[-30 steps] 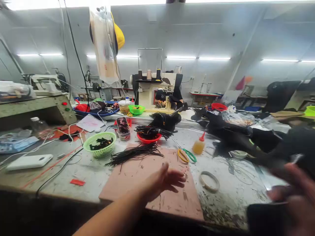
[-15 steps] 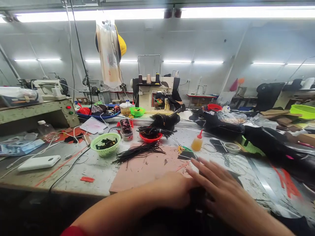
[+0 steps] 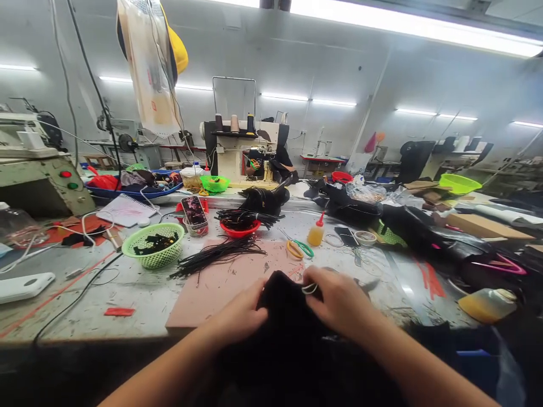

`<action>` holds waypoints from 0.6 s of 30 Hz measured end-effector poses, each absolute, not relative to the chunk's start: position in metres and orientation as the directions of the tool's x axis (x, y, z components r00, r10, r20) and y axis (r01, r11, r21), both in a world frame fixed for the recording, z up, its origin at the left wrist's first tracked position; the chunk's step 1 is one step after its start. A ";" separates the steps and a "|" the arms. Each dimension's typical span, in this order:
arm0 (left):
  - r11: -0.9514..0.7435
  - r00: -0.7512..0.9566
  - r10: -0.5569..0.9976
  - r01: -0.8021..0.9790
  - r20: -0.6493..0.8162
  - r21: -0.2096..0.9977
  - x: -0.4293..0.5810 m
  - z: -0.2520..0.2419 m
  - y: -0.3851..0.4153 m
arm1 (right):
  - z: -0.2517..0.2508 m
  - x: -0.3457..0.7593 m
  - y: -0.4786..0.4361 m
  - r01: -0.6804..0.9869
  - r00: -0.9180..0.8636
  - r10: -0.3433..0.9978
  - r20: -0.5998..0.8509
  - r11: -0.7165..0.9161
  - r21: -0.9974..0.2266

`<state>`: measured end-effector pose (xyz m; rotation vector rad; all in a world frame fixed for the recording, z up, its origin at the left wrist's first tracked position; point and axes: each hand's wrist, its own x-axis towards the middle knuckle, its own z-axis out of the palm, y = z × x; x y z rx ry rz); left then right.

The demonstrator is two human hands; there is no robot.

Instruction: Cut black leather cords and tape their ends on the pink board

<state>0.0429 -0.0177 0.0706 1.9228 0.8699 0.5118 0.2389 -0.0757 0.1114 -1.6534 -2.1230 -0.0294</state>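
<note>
A piece of black fabric [image 3: 282, 316] rises between my hands at the bench's front edge; its lower part merges into the dark below. My left hand [image 3: 241, 314] is closed on the fabric's left side, with the thumb pressed toward it. At the upper right edge, my right hand [image 3: 339, 299] pinches the fabric, fingers curled. A thin white loop [image 3: 309, 289], perhaps cord, shows at those fingertips. Beyond the hands lie scissors [image 3: 300, 249] with orange and green handles, beside a glue bottle [image 3: 315, 232] with a red nozzle.
A pinkish board [image 3: 220, 288] lies under a bundle of black strips [image 3: 216, 255]. Left stand a pale green basket [image 3: 153, 260] of small black pieces and a phone [image 3: 194, 212]. Behind is a sewing machine [image 3: 241, 152]; to the right lies a black heap [image 3: 428, 232].
My hands were crossed close together; now they are apart, with the black fabric raised between them. The view has turned right. The scissors, partly covered by a dark piece before, now show fully.
</note>
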 end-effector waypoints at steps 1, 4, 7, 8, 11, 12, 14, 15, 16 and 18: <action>-0.344 0.673 0.740 0.377 0.001 0.860 0.043 0.072 -0.017 | 0.104 0.229 -0.080 0.911 -0.200 0.906 0.374 0.312 -0.269; -0.389 0.715 0.699 0.382 -0.001 0.838 0.043 0.074 -0.011 | 0.091 0.213 -0.087 0.866 -0.231 0.878 0.419 0.382 -0.324; -0.372 0.706 0.707 0.425 -0.045 0.825 0.043 0.070 -0.002 | 0.097 0.231 -0.084 0.873 -0.191 0.897 0.398 0.341 -0.350; -0.365 0.699 0.711 0.452 -0.069 0.814 0.042 0.068 0.000 | 0.103 0.245 -0.080 0.894 -0.135 0.912 0.388 0.282 -0.350; -0.359 0.703 0.701 0.494 -0.121 0.792 0.039 0.064 0.001 | 0.117 0.301 -0.074 0.950 0.155 0.903 0.401 -0.026 -0.310; -0.362 0.705 0.698 0.496 -0.123 0.789 0.038 0.065 -0.001 | 0.120 0.321 -0.075 0.948 0.247 0.880 0.406 -0.132 -0.289; -0.373 0.675 0.728 0.534 -0.118 0.759 0.037 0.067 -0.003 | 0.122 0.357 -0.081 0.930 0.347 0.861 0.371 -0.266 -0.253; -0.389 0.659 0.745 0.554 -0.102 0.737 0.037 0.067 -0.002 | 0.122 0.373 -0.086 0.928 0.353 0.875 0.331 -0.283 -0.241; -0.418 0.660 0.747 0.557 -0.077 0.717 0.036 0.065 0.001 | 0.121 0.387 -0.090 0.933 0.336 0.896 0.289 -0.276 -0.231; -0.489 0.669 0.743 0.545 -0.002 0.681 0.037 0.057 0.013 | 0.120 0.415 -0.095 0.941 0.311 0.919 0.244 -0.261 -0.214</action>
